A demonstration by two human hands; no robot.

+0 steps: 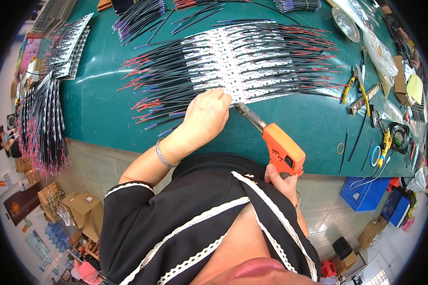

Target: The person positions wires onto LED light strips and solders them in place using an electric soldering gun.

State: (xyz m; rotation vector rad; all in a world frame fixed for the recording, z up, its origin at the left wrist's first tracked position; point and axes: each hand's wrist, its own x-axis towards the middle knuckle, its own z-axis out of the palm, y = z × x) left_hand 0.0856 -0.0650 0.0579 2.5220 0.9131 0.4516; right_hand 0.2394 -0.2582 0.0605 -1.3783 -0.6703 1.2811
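Pressing the nearest strip (242, 97) down on the green surface (104, 104), the left hand (204, 118) keeps its fingers together, while the right hand (281, 180) grips one orange soldering gun (276, 142), tip at the strip's end; wired strips too many to count.

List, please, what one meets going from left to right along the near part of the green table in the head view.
Left hand → orange soldering gun → rubber band → blue tape ring → small fan.
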